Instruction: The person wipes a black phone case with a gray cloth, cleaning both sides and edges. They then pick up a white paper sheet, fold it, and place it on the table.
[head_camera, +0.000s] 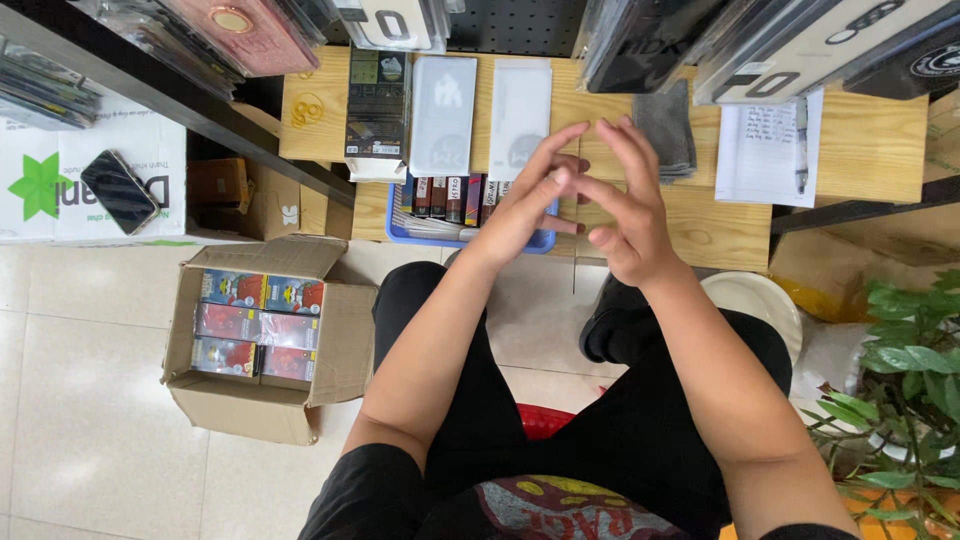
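Above the wooden desk (870, 150), my left hand (525, 205) and right hand (630, 220) are pinching a thin clear sheet (574, 275) by its edges. I am judging it light, stiff, slippery and fragile.

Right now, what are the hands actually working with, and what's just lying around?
In hand:
left hand and right hand, fingertips together, holding a thin clear sheet

Lying about:
two white packets
blue tray
grey cloth
notepad
cardboard box
phone
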